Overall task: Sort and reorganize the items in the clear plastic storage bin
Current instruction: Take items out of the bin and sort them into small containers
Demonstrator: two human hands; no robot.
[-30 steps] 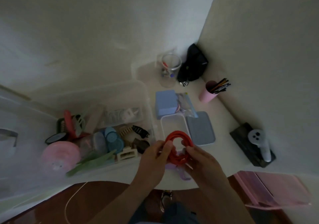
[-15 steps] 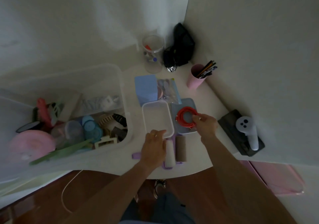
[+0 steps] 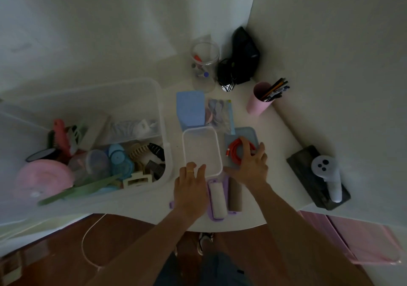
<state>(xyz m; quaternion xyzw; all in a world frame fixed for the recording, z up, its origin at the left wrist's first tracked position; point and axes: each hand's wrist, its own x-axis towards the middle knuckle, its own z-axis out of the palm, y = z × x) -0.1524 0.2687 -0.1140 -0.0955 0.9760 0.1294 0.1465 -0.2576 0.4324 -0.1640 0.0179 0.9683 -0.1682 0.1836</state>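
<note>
Looking down from the head view, we see the coiled red cable (image 3: 240,153) lying flat on the blue-grey lid (image 3: 246,132), just to the right of the small white-rimmed container (image 3: 201,150), which stands open and looks empty. The right hand (image 3: 250,167) is spread over the near side of the coil, its fingers straight and resting on the loops without curling round them, so we judge the cable as set down, not gripped. The left hand (image 3: 190,185) lies flat with relaxed fingers touching the container's near rim and holds nothing. The clear plastic storage bin (image 3: 164,131) sits well to the left, crowded with hair clips, round blue lids and a pink disc. The relation that matters is this: the coil has no long axis to align, and it lies directly under the right hand, across the container from the left. We judge that the right hand is therefore the nearer one for any further handling of the cable, while the left steadies the container.
</note>
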